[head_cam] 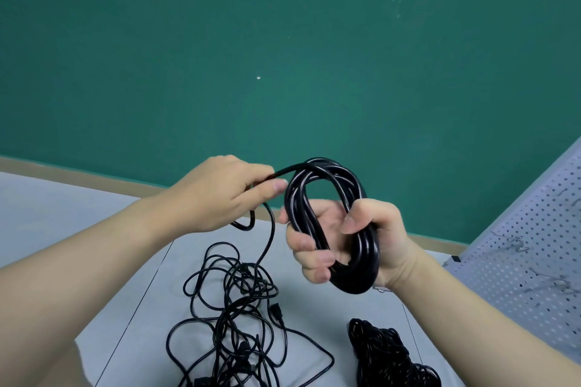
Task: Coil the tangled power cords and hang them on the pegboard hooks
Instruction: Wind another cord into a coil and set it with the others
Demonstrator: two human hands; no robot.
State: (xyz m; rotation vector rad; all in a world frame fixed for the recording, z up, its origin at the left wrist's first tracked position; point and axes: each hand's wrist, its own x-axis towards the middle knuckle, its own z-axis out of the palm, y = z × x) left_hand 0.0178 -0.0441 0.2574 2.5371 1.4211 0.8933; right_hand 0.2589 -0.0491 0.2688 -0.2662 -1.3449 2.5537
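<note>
While the right hand [361, 239] grips a black coil of power cord [333, 223] — fingers curled through the loops, thumb pressed over the strands — the left hand [226, 195] pinches the cord's free run [283, 171] between thumb and fingers, just left of the coil's top. The coil stands roughly upright, its long axis running from upper left to lower right. From the left hand's pinch the free run drops down and left of the coil to a tangled pile of cords [239, 317] on the grey table [63, 214]. A second bundled black cord [386, 352] lies on the table below the right hand.

Judgement: coiling is under way, not finished. The next wrap turns on the free run sitting left of and level with the coil's top; the left hand is nearer and must carry it over the loops. The white pegboard [528, 254], with its wire hooks [518, 247], stands at the right — nearer the right hand; no cord hangs there in view.
</note>
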